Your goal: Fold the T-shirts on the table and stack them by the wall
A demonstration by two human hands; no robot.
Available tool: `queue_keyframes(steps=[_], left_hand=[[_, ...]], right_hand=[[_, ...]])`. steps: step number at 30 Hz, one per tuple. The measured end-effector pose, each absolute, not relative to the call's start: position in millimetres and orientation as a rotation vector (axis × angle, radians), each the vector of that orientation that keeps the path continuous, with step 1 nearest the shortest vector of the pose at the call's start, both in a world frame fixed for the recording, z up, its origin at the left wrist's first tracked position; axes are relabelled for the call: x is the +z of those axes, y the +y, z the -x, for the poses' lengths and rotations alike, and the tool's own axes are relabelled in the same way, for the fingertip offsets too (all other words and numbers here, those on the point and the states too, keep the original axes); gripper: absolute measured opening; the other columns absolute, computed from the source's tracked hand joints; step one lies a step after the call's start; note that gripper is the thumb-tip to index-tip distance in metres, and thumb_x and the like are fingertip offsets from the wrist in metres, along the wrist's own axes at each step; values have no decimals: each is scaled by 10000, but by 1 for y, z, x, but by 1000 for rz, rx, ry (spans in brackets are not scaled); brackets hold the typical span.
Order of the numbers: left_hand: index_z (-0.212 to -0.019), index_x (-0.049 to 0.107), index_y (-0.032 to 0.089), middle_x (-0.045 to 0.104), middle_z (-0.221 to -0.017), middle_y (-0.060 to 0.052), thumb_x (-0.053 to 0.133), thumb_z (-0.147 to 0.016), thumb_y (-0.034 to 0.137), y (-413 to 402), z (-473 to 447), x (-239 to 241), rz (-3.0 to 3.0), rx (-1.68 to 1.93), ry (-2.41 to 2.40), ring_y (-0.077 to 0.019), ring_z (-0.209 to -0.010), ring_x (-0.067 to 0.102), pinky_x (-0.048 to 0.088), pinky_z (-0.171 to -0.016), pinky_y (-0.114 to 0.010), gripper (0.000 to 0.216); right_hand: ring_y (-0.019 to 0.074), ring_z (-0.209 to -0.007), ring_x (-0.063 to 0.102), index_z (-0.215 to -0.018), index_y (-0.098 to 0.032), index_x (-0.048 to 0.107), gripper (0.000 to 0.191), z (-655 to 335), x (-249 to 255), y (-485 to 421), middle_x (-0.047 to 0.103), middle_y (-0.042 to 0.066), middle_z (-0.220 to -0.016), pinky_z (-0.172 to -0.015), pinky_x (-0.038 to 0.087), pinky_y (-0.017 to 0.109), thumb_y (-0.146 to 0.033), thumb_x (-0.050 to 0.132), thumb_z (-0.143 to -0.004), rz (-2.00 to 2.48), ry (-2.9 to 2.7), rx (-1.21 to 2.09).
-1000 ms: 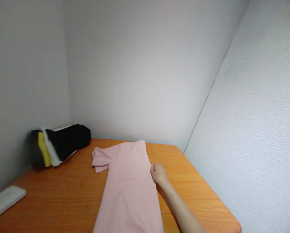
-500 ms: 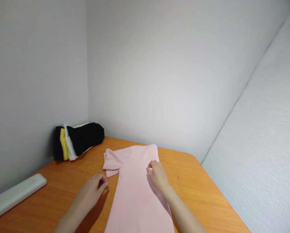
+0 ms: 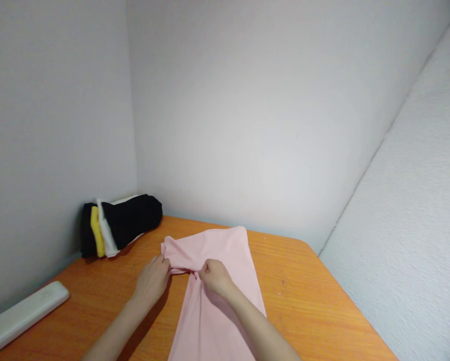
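Note:
A pink short-sleeved shirt [image 3: 225, 245], folded lengthwise, lies on the wooden table with its sleeves pointing left. My left hand [image 3: 155, 276] is closed on the lower edge of the sleeve end. At the armpit, my right hand [image 3: 213, 276] pinches the cloth, which puckers into creases running down the body. The fingertips of the left hand are partly hidden by the hand itself. The shirt's lower part runs out of view at the bottom, partly behind my right forearm.
Black, yellow and white folded clothes [image 3: 132, 220] are bunched at the back left against the wall. A long white bar-shaped object [image 3: 25, 318] lies at the left edge of the orange wooden table [image 3: 307, 296]. Walls [image 3: 225, 125] stand close behind and beside the table.
My left hand has moved forward and right onto the sleeve end. My right hand has moved left across the shirt to the armpit, and the cloth there is now gathered.

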State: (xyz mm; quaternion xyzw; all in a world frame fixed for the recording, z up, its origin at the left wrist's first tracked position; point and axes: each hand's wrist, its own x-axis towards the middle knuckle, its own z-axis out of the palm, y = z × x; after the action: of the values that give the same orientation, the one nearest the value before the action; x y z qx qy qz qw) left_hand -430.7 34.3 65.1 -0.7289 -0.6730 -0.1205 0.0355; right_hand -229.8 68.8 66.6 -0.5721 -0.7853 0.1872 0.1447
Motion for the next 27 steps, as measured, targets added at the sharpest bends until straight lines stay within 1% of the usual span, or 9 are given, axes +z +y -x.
queue_keyframes(steps=[5,8,10,13,15,18,23,25,27], left_hand=[[-919,640,141,637,-1017,-139,383,-888,141,30,434,63,2211,-343,-2075,-268,-969,566,391,-851,-373,259],[-938,629,133,637,-1012,-141,381,-877,133,28,434,57,2192,-352,-2097,-262,-961,576,399,-845,-364,255],[-932,608,132,637,-1002,-139,403,-857,138,29,435,52,2202,-404,-2137,-258,-963,587,408,-839,-348,218],[-952,557,125,636,-989,-139,410,-853,178,33,440,46,2168,-575,-2293,-245,-961,610,424,-828,-320,185],[-988,534,117,637,-990,-146,343,-903,245,36,443,43,2102,-733,-2403,-245,-959,621,434,-825,-320,245],[-920,550,147,636,-945,-141,257,-945,385,41,448,38,2101,-841,-2423,-272,-943,616,437,-847,-367,379],[-956,560,181,609,-983,-107,336,-920,448,46,451,27,2105,-1013,-2342,-261,-956,597,444,-860,-382,351],[-885,567,187,605,-935,-96,352,-918,437,48,452,24,2141,-1008,-2337,-252,-914,598,444,-832,-370,331],[-789,555,195,605,-871,-88,351,-922,421,49,453,22,2186,-967,-2321,-248,-881,593,434,-812,-359,332]], right_hand=[[127,-620,588,-710,-160,673,106,213,58,63,683,18,-689,-520,314,206,-207,590,-757,1587,-2312,691],[108,-546,551,-641,-166,659,150,218,56,75,640,-14,-592,-490,299,196,-285,677,-730,1556,-2333,746],[109,-589,568,-721,-164,676,168,221,62,100,663,-4,-652,-515,319,192,-315,647,-786,1564,-2290,687],[130,-747,608,-904,-145,677,183,225,77,149,704,50,-847,-621,371,202,-244,525,-877,1603,-2203,515],[152,-884,613,-996,-140,666,220,229,83,178,699,82,-981,-726,392,220,-197,480,-893,1607,-2187,420],[180,-1062,571,-1099,-164,652,266,239,80,205,663,93,-1132,-862,374,252,-195,479,-898,1579,-2237,332],[249,-1154,502,-1033,-201,675,228,254,64,225,633,101,-1160,-925,336,332,-297,574,-852,1572,-2375,257],[260,-1159,488,-1013,-197,662,214,256,62,234,624,104,-1162,-917,325,348,-297,562,-852,1589,-2393,229],[243,-1112,515,-1049,-193,629,230,258,61,245,636,95,-1126,-896,320,347,-286,475,-906,1605,-2390,213]])
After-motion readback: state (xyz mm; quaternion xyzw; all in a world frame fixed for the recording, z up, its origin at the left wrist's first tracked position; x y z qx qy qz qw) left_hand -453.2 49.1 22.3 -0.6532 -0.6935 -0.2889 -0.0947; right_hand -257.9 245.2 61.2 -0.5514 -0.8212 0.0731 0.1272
